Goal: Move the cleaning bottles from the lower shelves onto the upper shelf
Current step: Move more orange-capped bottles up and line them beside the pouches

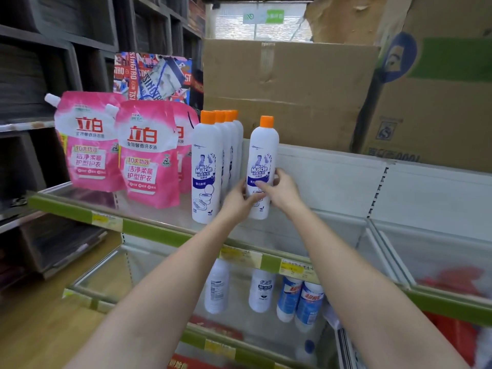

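A shop aisle — price-tagged shelf edge (149,230), stocked detergent pouches (149,155), cardboard cartons (287,91)

A dark wooden rack of square cubbies (87,35) fills the left wall. The floor is smooth tan wood (40,328). Big brown cardboard boxes (287,89) stand up high at the back. Behind them is a pale bright window (239,25) with a green and white sign (263,16). A white metal back panel with slots (332,179) stands behind the shelf.
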Motion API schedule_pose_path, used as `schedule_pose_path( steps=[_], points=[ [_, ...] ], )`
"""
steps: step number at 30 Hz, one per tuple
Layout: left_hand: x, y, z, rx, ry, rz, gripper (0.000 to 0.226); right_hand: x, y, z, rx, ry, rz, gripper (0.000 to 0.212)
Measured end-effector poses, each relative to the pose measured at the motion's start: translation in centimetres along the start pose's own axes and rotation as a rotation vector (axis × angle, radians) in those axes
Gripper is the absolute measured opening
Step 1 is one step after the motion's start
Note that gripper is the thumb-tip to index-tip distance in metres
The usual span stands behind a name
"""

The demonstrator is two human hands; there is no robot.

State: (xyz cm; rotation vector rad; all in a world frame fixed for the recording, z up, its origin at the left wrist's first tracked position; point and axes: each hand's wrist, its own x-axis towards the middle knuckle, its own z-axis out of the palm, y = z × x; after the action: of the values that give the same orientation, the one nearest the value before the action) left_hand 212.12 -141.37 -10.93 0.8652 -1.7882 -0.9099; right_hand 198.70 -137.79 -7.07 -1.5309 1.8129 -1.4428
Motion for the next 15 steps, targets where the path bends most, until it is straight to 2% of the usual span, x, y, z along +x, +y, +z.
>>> schedule_pose_path(
  steps=[5, 10, 15],
  points=[
    [0.9, -0.1, 0.7, 0.145, 0.125, -0.056, 0.030, 2.6, 1.1, 1.0, -0.039, -0.002, 0.028, 0.035],
    [1.7, -0.8, 1.1, 0.243, 0.155, -0.116, 0.012, 4.9, 1.2, 1.6, -0.055, 0.015, 0.033, 0.033],
    [2.6, -1.8, 1.6, 0.316, 0.138, -0.168, 0.019, 6.5, 1.8, 1.9, -0.056, 0.004, 0.024, 0.034]
  ],
)
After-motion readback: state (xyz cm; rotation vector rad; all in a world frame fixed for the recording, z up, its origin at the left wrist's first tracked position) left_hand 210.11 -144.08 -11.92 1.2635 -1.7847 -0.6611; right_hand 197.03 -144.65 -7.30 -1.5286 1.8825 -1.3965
